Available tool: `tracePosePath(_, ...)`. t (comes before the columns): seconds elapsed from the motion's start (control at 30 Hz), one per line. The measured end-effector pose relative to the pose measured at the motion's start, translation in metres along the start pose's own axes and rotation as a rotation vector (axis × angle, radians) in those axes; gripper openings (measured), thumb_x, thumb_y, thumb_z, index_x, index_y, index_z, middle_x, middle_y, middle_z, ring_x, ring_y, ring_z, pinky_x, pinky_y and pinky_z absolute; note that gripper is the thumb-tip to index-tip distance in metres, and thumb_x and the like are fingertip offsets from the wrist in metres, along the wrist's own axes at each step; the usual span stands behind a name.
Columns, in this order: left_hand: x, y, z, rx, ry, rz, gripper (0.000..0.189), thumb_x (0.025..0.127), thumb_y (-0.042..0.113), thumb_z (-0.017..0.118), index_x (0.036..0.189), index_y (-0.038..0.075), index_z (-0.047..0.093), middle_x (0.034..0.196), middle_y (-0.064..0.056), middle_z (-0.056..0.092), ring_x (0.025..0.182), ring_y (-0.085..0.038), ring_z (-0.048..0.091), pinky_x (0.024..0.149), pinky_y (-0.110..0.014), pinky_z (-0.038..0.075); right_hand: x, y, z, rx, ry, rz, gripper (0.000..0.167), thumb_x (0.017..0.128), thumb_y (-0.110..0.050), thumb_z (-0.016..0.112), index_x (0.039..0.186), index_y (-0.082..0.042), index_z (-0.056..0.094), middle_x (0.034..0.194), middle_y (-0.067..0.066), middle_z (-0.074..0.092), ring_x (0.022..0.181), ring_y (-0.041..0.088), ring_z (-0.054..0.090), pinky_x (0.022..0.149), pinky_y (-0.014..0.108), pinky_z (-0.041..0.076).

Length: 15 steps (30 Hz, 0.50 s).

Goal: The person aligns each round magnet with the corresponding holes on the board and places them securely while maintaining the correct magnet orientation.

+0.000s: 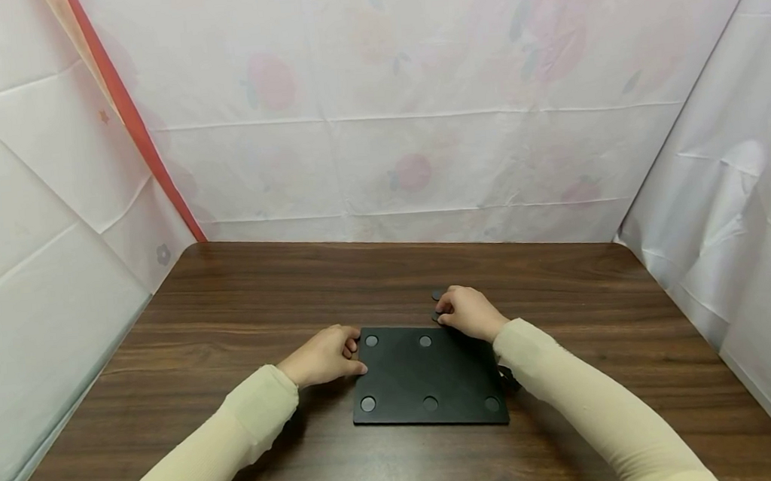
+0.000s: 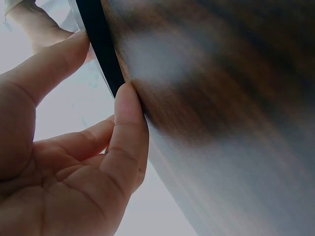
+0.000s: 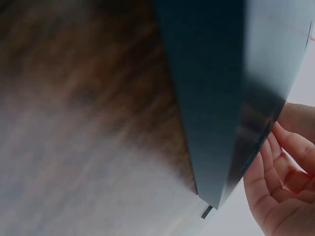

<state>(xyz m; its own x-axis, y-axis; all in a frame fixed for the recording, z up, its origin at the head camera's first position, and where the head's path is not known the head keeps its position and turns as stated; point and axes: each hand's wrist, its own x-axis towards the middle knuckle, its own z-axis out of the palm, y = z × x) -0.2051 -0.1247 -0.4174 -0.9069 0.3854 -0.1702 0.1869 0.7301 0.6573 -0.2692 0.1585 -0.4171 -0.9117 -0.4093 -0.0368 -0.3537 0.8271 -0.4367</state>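
A thin black rectangular board (image 1: 430,377) with several round spots lies on the table. Some spots are light grey, like the near-left one (image 1: 368,404), and others are dark. My left hand (image 1: 324,355) touches the board's left edge with its thumb and fingertips, the fingers loosely bent; the left wrist view shows thumb (image 2: 78,49) and fingertip against that side. My right hand (image 1: 470,311) is just past the far right corner, pinching a small dark disc (image 1: 435,318) by its fingertips. Another dark disc (image 1: 437,295) lies beyond it. The board hides the right fingertips in the right wrist view.
The brown wooden table (image 1: 280,286) has a patterned white cloth (image 1: 379,165) behind it and white cloths at both sides. A dark object (image 1: 509,379) shows partly under my right forearm, beside the board's right edge.
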Motion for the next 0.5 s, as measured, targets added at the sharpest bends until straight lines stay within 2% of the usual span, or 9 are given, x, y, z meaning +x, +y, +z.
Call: tracePosePath(0.5, -0.0001, 0.0003, -0.0005, 0.006, -0.001, -0.008, 0.064, 0.079, 0.012, 0.081, 0.133, -0.008, 0.053, 0.103, -0.006, 0.061, 0.092, -0.015, 0.057, 0.084, -0.035, 0.051, -0.0013, -0.0009, -0.0026, -0.027, -0.023, -0.017, 0.013, 0.090, -0.013, 0.070, 0.102, -0.008, 0.074, 0.098, 0.003, 0.064, 0.085, 0.016, 0.061, 0.077, 0.035, 0.054)
